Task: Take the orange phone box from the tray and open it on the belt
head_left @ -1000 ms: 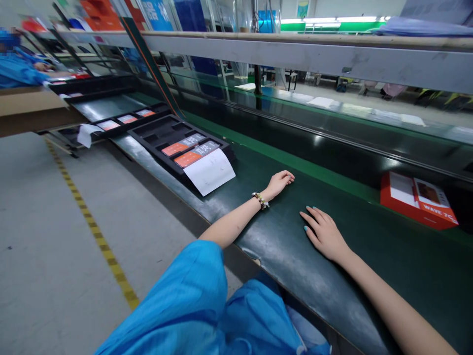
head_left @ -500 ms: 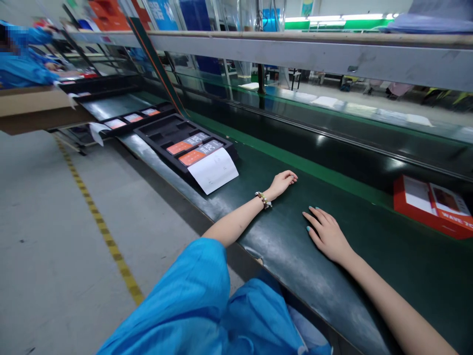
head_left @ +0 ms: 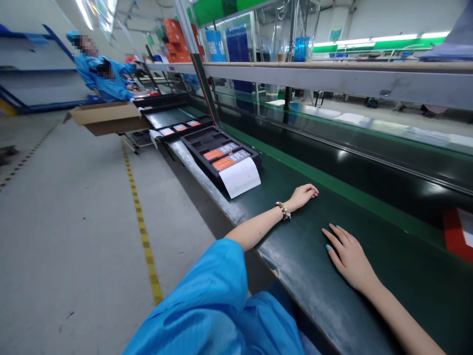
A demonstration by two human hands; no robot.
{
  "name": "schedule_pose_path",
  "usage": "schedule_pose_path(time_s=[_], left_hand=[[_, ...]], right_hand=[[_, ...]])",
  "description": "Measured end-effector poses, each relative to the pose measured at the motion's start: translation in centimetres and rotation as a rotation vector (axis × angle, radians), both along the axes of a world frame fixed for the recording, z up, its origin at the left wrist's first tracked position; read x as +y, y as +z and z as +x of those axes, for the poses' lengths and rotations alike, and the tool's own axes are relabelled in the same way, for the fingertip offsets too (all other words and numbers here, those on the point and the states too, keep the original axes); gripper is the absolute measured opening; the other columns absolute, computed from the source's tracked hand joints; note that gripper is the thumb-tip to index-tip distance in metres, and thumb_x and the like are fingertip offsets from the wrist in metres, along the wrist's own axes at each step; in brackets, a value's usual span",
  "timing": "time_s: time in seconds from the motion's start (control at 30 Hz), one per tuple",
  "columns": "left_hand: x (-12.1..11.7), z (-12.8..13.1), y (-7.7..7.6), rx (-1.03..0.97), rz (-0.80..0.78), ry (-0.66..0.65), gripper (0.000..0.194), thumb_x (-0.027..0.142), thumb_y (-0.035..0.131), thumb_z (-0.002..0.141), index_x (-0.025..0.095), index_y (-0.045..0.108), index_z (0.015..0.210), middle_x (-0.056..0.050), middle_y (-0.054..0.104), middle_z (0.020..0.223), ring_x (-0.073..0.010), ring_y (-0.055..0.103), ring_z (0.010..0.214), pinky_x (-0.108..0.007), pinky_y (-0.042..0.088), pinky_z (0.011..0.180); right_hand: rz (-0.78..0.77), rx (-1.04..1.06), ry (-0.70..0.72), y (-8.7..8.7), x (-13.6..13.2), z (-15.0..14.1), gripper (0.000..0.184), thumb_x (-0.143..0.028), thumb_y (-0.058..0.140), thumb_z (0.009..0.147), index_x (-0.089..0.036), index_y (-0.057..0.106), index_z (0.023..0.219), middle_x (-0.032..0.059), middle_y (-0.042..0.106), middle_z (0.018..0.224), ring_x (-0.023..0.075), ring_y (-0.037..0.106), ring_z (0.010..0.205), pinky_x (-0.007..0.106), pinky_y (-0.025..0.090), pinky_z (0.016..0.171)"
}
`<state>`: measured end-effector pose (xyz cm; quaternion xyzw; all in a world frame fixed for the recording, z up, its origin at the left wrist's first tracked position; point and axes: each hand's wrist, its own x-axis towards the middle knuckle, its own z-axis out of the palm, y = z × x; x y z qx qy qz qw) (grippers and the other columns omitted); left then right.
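Observation:
My left hand (head_left: 302, 195) rests on the dark green conveyor belt (head_left: 388, 276), fingers loosely curled and holding nothing, a bead bracelet on its wrist. My right hand (head_left: 347, 254) lies flat on the belt a little nearer to me, fingers spread and empty. To the left of my left hand sits a black tray (head_left: 207, 145) holding orange and grey cards, with a white paper sheet (head_left: 240, 177) at its near end. An orange box (head_left: 458, 234) shows at the right edge of the belt, mostly cut off.
A second black tray (head_left: 179, 128) lies farther up the belt. A cardboard box (head_left: 107, 117) stands at the belt's far end beside people in blue coats (head_left: 105, 79). A grey rail (head_left: 332, 81) runs above the belt. A yellow-striped line (head_left: 142, 231) marks the concrete floor at left.
The view has swung left and up. Both hands stay resting on the belt. The orange box has slid toward the right edge of the view; the people at the far end now show.

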<state>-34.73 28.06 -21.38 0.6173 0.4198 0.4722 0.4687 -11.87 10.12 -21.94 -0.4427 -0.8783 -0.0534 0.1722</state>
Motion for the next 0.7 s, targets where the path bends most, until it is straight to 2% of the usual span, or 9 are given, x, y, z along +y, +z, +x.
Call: schedule_pose_path(time_s=[0.27,0.4,0.5,0.57,0.6,0.63,0.7], left_hand=[[0.1,0.1,-0.1,0.02,0.013,-0.004,0.019,0.012,0.05,0.091,0.014,0.069,0.093,-0.006,0.073,0.09,-0.0129,0.066,0.082,-0.024,0.051,0.08],[-0.3,-0.1,0.5,0.054,0.059,0.013,0.021,0.01,0.048,0.091,0.014,0.068,0.092,-0.006,0.072,0.089,-0.0133,0.066,0.079,-0.025,0.052,0.076],[-1.3,-0.3,1.4,0.083,0.16,0.053,0.019,0.011,0.05,0.091,0.015,0.066,0.099,-0.007,0.072,0.092,-0.0147,0.066,0.08,-0.027,0.052,0.077],[-2.5,-0.2,2.8,0.089,0.267,0.088,0.019,0.014,0.053,0.092,0.016,0.065,0.107,-0.008,0.071,0.1,-0.0164,0.065,0.087,-0.029,0.052,0.082],[-3.3,0.0,3.8,0.083,0.325,0.103,0.02,0.016,0.053,0.093,0.017,0.063,0.111,-0.009,0.069,0.106,-0.0174,0.064,0.092,-0.031,0.052,0.084],[-4.4,0.3,5.0,0.071,0.38,0.112,0.022,0.02,0.053,0.095,0.018,0.062,0.115,-0.01,0.067,0.113,-0.0186,0.063,0.097,-0.032,0.052,0.088],[-6.9,0.9,7.9,0.028,0.491,0.115,0.028,0.03,0.052,0.099,0.02,0.058,0.125,-0.011,0.061,0.126,-0.0209,0.061,0.108,-0.036,0.051,0.095]], right_hand=[[-0.001,0.003,0.006,-0.1,0.2,0.1,0.047,-0.04,0.035,0.109,-0.024,0.049,0.151,0.0096,0.047,0.154,0.0295,0.043,0.141,0.053,0.046,0.113],[-0.016,0.01,0.001,-0.1,0.0,0.0,0.046,-0.038,0.036,0.109,-0.024,0.051,0.15,0.0097,0.047,0.154,0.03,0.044,0.141,0.054,0.045,0.114],[-0.082,0.027,-0.006,0.1,-0.1,-0.3,0.045,-0.036,0.039,0.108,-0.024,0.051,0.149,0.0104,0.047,0.154,0.0305,0.043,0.143,0.055,0.044,0.115],[-0.116,0.095,-0.002,1.2,0.0,-0.7,0.045,-0.034,0.04,0.107,-0.024,0.05,0.15,0.0107,0.046,0.155,0.0304,0.041,0.145,0.055,0.043,0.117],[-0.116,0.154,0.003,2.3,0.1,-0.9,0.045,-0.032,0.04,0.106,-0.024,0.05,0.15,0.0108,0.045,0.156,0.0301,0.039,0.146,0.056,0.041,0.119],[-0.095,0.229,0.003,3.9,0.0,-1.0,0.045,-0.032,0.041,0.106,-0.024,0.05,0.149,0.0106,0.044,0.156,0.0297,0.037,0.148,0.056,0.038,0.121],[-0.01,0.407,-0.003,8.3,-0.5,-1.2,0.044,-0.033,0.043,0.106,-0.026,0.049,0.149,0.0099,0.045,0.156,0.0285,0.036,0.149,0.056,0.034,0.124]])
